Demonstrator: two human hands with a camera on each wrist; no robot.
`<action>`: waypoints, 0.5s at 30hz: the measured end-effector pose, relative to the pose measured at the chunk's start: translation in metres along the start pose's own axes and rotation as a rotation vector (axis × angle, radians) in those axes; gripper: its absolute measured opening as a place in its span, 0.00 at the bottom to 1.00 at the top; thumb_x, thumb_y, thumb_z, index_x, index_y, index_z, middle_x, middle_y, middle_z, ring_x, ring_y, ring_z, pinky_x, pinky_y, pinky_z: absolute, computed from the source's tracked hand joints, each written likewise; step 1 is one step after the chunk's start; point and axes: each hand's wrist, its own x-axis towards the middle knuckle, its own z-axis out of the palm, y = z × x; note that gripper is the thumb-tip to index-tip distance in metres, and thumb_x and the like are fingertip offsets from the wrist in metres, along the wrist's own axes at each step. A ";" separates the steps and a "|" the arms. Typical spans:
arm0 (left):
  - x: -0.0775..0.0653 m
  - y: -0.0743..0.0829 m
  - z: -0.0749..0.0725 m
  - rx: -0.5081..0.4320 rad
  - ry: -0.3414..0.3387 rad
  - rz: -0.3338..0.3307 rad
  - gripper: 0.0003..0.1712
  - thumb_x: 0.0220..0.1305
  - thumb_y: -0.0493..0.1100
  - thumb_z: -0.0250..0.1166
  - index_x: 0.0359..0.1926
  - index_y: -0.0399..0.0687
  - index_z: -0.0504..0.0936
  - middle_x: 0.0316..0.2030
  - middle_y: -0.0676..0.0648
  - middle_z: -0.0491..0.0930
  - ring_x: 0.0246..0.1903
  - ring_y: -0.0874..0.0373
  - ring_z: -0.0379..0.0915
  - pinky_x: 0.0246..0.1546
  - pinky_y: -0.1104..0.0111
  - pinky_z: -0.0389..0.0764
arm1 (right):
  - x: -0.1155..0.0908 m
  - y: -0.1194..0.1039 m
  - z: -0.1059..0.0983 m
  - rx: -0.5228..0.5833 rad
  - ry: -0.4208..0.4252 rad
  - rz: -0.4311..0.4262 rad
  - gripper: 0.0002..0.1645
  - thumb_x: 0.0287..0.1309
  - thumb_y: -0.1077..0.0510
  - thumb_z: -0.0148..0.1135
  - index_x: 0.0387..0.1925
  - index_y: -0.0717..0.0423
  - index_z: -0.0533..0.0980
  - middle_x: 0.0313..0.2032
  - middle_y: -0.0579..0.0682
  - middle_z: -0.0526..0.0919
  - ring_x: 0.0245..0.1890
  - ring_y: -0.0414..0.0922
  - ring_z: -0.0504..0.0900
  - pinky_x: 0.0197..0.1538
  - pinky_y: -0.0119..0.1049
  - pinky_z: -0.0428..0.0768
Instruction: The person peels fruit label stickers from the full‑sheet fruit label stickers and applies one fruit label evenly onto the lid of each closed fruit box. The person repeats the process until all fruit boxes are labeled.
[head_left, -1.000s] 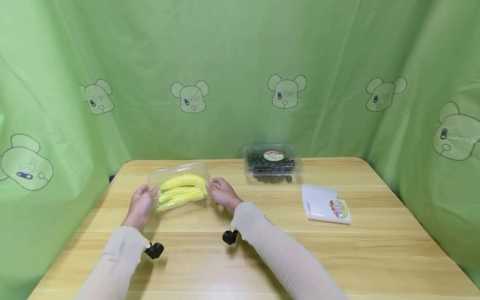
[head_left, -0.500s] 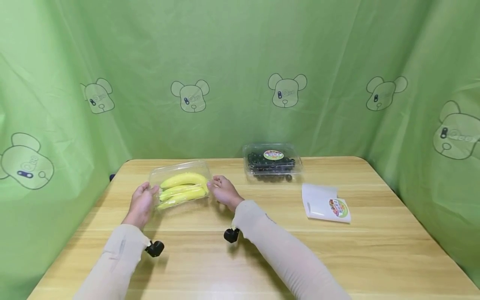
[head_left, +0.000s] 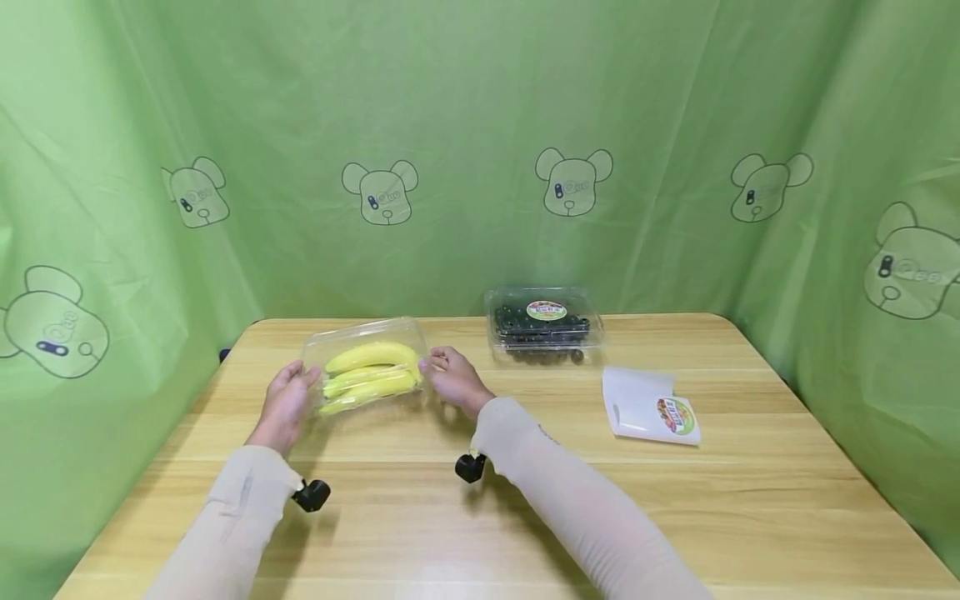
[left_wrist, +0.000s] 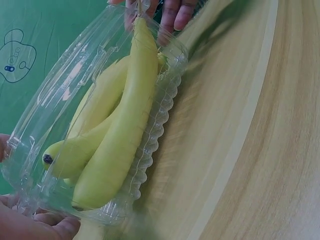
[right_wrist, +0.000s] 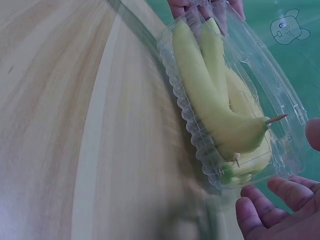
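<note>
A lidded clear plastic container (head_left: pixel 356 335) is held between both hands close over the left part of the table, its right end farther back. Several yellow bananas (head_left: pixel 375 357) lie inside. My left hand (head_left: pixel 285 404) grips the left end, fingers and thumb at its edge. At the other end, my right hand (head_left: pixel 456 383) holds the container between thumb and fingers, with the fingers (right_wrist: pixel 292 192) low on that end. The left wrist view shows the ridged base of the container (left_wrist: pixel 152 145) turned toward the table.
A second clear container (head_left: pixel 546 325) of dark round fruit, a round label on its lid, stands at the back. On the right lies a white sheet (head_left: pixel 637 408) with a round fruit sticker (head_left: pixel 677 417). Green curtains (head_left: pixel 480 242) surround the wooden table (head_left: pixel 420 533).
Both hands and the container of bananas have moved slightly right and up in the head view, the right hand most. The other container and the white sheet have stayed put.
</note>
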 end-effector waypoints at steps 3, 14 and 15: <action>-0.001 0.001 0.001 0.011 -0.006 0.008 0.41 0.75 0.46 0.50 0.76 0.45 0.36 0.76 0.44 0.32 0.73 0.45 0.34 0.72 0.53 0.45 | -0.002 -0.002 -0.003 -0.005 0.006 -0.001 0.34 0.70 0.46 0.53 0.69 0.60 0.60 0.67 0.57 0.68 0.66 0.54 0.65 0.68 0.48 0.64; -0.004 0.009 0.008 0.068 -0.058 0.058 0.40 0.75 0.46 0.49 0.76 0.43 0.36 0.76 0.42 0.33 0.72 0.40 0.39 0.72 0.54 0.45 | -0.004 -0.001 -0.017 -0.011 0.055 -0.028 0.33 0.68 0.46 0.56 0.67 0.58 0.63 0.63 0.57 0.72 0.64 0.55 0.68 0.66 0.48 0.67; -0.004 0.010 0.008 0.068 -0.061 0.061 0.40 0.75 0.46 0.49 0.76 0.43 0.37 0.76 0.42 0.33 0.72 0.39 0.39 0.72 0.53 0.45 | -0.004 0.000 -0.018 -0.013 0.058 -0.031 0.33 0.68 0.47 0.56 0.67 0.59 0.64 0.63 0.57 0.73 0.64 0.55 0.69 0.66 0.47 0.67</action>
